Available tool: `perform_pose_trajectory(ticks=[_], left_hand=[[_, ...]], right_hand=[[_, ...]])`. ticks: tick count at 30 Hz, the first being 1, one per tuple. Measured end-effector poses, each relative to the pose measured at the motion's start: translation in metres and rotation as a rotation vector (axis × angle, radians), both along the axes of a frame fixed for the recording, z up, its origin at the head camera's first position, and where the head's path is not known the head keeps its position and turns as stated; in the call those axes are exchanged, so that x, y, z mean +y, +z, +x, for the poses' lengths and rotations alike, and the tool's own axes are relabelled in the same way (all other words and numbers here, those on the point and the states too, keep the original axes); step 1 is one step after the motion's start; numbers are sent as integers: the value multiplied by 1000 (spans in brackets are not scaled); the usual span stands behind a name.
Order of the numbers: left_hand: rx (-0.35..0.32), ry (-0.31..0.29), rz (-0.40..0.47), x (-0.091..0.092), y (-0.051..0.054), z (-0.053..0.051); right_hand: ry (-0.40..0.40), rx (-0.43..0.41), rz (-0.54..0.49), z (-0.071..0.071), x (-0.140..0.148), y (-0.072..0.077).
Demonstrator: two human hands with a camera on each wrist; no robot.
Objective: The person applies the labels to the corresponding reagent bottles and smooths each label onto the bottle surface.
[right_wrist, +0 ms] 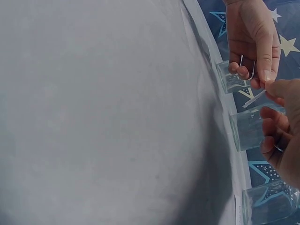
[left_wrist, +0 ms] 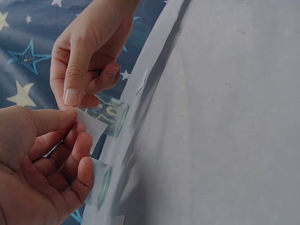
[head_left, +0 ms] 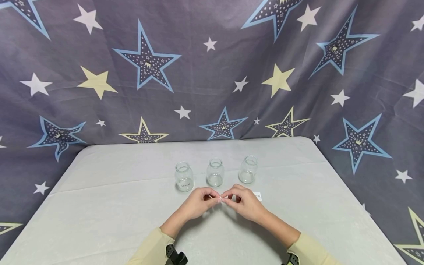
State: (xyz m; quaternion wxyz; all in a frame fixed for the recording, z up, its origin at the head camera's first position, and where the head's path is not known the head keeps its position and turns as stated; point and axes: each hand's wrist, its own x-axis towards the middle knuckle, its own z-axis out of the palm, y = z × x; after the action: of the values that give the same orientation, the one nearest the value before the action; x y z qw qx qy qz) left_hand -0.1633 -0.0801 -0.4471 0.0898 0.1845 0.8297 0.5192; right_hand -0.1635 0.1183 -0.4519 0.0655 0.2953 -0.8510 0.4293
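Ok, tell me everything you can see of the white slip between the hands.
The slip is small, white and thin, like paper, with straight edges and perhaps faint print, too blurred to read. The left hand and right hand pinch it where they meet, hiding part; the free part looks flat and tilted in the left wrist view. It seems raised off the table, on the near side of the middle jar.

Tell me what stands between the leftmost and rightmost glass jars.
In the head view, a third clear jar stands between the leftmost jar and the rightmost jar.
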Motion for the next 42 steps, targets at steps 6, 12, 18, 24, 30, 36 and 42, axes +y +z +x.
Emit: perform_pose_trajectory(ticks=[6,12,18,24,30,36,42], left_hand=[[-5,6,-4,-1,-1,-1],[-16,32,10,0,2,-2],[-15,43,8,1,3,-2],[-15,41,18,1,1,-2],[-22,48,19,-1,1,-1],[-32,58,17,-3,0,0],[-24,68,26,-4,0,1]], right_hand=[[-8,-1,-21,0,0,0],[-38,18,-72,1,-1,0],[-92,34,-85,-1,-1,-1],[-135,3,-99,-1,1,-1],[-162,-32,-134,-1,2,1],[-199,-83,-152,-2,4,2],[-236,-122,-176,-3,6,2]])
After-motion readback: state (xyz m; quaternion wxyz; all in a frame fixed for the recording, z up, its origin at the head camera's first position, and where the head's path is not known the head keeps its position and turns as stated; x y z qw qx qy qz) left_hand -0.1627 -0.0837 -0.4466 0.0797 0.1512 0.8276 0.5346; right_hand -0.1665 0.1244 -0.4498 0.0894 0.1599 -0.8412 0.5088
